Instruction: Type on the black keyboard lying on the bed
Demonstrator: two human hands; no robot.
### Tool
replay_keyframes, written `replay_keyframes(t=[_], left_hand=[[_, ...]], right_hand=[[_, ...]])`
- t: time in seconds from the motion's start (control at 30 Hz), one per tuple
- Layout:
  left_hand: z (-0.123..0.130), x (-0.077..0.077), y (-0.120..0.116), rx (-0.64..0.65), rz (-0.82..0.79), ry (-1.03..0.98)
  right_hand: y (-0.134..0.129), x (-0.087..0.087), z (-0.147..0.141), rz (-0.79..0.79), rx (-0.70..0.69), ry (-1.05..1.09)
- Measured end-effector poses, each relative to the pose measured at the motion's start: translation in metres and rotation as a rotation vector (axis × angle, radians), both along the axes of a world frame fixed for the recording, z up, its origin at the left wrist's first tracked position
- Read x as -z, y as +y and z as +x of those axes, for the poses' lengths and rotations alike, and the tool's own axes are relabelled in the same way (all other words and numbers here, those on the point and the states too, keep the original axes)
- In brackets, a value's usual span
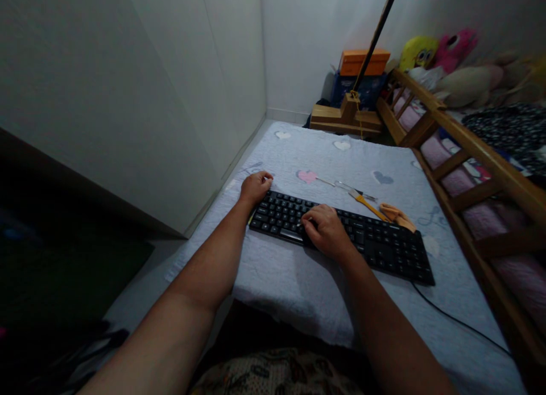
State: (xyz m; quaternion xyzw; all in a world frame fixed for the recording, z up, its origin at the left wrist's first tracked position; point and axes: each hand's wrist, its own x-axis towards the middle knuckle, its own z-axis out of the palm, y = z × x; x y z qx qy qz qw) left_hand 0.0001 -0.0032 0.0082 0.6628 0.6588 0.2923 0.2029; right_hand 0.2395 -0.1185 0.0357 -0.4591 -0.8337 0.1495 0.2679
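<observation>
On the cloth-covered counter (pixel 277 275), a black keyboard (pixel 365 233) is lying with its long axis slanting from far left to near right, its space bar (pixel 292 235) facing the near edge. The left hand (pixel 256 187) is curling beside its far left corner; the right hand (pixel 326 229) is resting over its middle, fingers bent inward (whether either is gripping anything, I cannot tell).

Keyboard (pixel 370 231) partly covered by right hand (pixel 325 229); key labels too small to be read. Pole (pixel 376 36) cut by top edge, bed (pixel 473 136) by right, forearms (pixel 207 258) by bottom.
</observation>
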Motion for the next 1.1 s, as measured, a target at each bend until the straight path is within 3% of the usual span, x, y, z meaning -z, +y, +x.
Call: replay_keyframes(t=[1.1], left_hand=[[0.000,0.000,0.001,-0.002,0.009,0.011]], right_hand=[[-0.006,0.000,-0.013,0.005,-0.097,0.026]])
